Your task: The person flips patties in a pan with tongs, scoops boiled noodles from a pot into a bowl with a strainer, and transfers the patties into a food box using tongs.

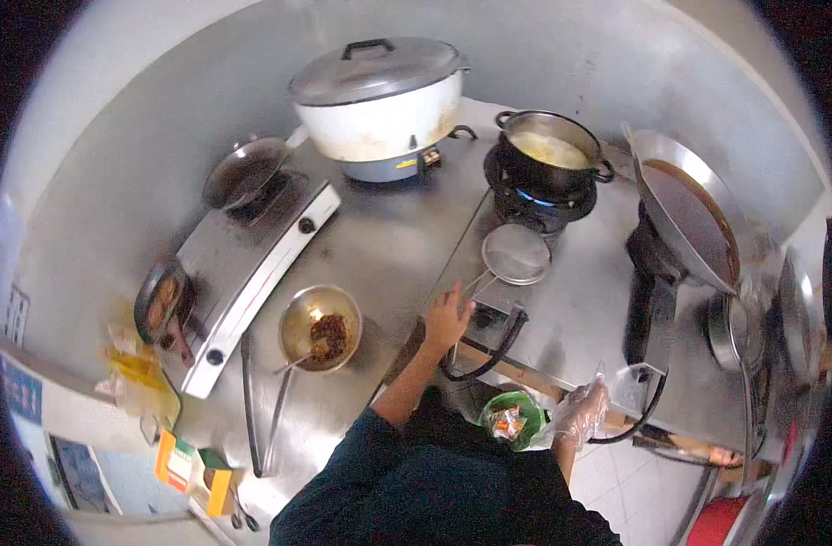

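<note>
My left hand is bare, with fingers stretched out and apart, at the front edge of the stove. Beside its fingertips runs the thin wire handle of a round mesh strainer, which lies on the steel top; I cannot tell whether they touch. A loose clear plastic glove covers my right hand. Its fingers point forward, and nothing shows in them. Just left of it, lower down, is a green bin with orange and white wrappers inside.
A black pot of pale liquid sits over a blue flame. On the right stands a wok of brown liquid. A bowl with dark paste and a spoon, a rice cooker and a two-burner stove are on the left.
</note>
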Demonstrator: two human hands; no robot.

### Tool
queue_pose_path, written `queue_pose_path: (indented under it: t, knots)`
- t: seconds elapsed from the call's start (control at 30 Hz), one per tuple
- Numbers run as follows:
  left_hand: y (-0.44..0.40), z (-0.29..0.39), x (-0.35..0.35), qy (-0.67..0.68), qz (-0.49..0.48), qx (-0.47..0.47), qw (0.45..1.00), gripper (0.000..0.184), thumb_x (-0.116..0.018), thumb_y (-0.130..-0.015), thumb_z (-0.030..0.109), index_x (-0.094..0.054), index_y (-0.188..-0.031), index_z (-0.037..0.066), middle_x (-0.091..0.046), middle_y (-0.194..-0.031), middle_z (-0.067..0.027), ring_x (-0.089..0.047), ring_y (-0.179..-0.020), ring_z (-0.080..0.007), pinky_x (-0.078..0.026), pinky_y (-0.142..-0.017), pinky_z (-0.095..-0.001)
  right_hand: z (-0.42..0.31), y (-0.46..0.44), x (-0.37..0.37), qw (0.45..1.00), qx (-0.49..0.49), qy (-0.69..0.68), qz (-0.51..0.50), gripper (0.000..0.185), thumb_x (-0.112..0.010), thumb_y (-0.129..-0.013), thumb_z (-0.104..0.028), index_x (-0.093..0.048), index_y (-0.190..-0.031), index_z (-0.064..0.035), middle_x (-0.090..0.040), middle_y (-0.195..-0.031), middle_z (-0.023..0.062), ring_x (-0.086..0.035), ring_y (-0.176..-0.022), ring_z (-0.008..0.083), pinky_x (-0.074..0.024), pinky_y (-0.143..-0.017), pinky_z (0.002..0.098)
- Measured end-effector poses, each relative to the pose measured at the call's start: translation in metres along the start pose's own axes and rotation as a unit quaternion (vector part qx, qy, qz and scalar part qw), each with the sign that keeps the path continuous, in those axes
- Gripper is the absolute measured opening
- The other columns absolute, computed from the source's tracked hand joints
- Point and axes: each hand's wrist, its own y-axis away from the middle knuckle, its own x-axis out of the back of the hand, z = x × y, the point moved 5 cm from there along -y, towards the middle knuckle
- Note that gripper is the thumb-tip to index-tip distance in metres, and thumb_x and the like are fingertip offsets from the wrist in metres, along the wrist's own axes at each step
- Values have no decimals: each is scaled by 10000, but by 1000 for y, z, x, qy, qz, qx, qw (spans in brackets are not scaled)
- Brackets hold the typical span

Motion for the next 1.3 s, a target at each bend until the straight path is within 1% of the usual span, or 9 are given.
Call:
queue_pose_path:
  t: [0.07,0.2,0.27,0.33,0.77,0.97,1.1,1.23,1.3]
  knots:
    - [12,21,22,-86,116,-46,988,540,-474,-722,370,-338,-1137,53,-402,-1051,-168,-402,-918,-333,-326,-763,-423,-22,0,2,987,27,-130,87,281,-439,-772,-321,-411,-622,-86,-342,-506,-5,-345,-454,103,-288,-403,233]
    - [45,34,68,-50,218,-103,969,476,-483,-730,303,-353,-1127,75,-410,-1040,-133,-396,-915,-318,-322,-764,-421,-55,1,-21,913,-125,-387,38,237,-435,-786,-239,-453,-672,-33,-430,-597,56,-410,-530,145,-342,-470,262]
    - [65,36,89,-34,218,-126,967,435,-483,-735,257,-366,-1119,91,-414,-1036,-115,-391,-926,-309,-317,-770,-420,-59,-15,-32,934,269,98,213,230,-442,-786,-216,-483,-766,9,-490,-697,108,-461,-620,205,-374,-549,303]
    - [90,37,114,-33,240,-126,962,400,-493,-728,209,-385,-1098,104,-417,-1033,-100,-388,-936,-298,-317,-769,-410,-117,12,-47,794,576,-27,193,296,-460,-781,-170,-469,-964,62,-514,-915,195,-492,-812,307,-389,-687,369]
    - [271,-81,248,-79,405,72,908,260,-525,-703,121,-492,-957,81,-488,-889,-83,-451,-847,-254,-338,-718,-350,-271,174,-128,712,674,-190,52,383,-266,-843,-222,-397,-1055,69,-414,-1082,211,-402,-996,293,-390,-753,359]
    - [370,-158,259,-75,398,246,881,240,-494,-734,154,-491,-966,93,-495,-885,-93,-457,-851,-262,-342,-702,-349,-209,175,-203,880,264,-349,-186,360,-321,-830,-229,-371,-1105,-2,-403,-1108,133,-375,-1017,303,-334,-824,401]
    - [410,-194,271,-44,364,276,889,262,-496,-737,190,-478,-983,103,-499,-888,-87,-462,-859,-267,-348,-705,-353,-241,232,-180,781,589,-208,-7,394,-252,-843,-229,-379,-1085,55,-414,-1094,196,-410,-999,307,-342,-833,399]
    - [417,-202,282,-71,317,265,908,279,-505,-732,216,-472,-990,115,-493,-912,-84,-468,-854,-267,-357,-722,-366,-227,212,-211,867,497,14,-35,354,-283,-834,-184,-382,-1091,39,-432,-1074,190,-430,-975,306,-360,-818,381]
    - [418,-204,285,-73,298,263,915,279,-502,-735,226,-473,-992,121,-488,-928,-85,-468,-853,-269,-359,-734,-373,-258,241,-166,805,549,-228,-1,351,-299,-829,-181,-382,-1097,29,-438,-1066,187,-433,-967,308,-363,-813,375]
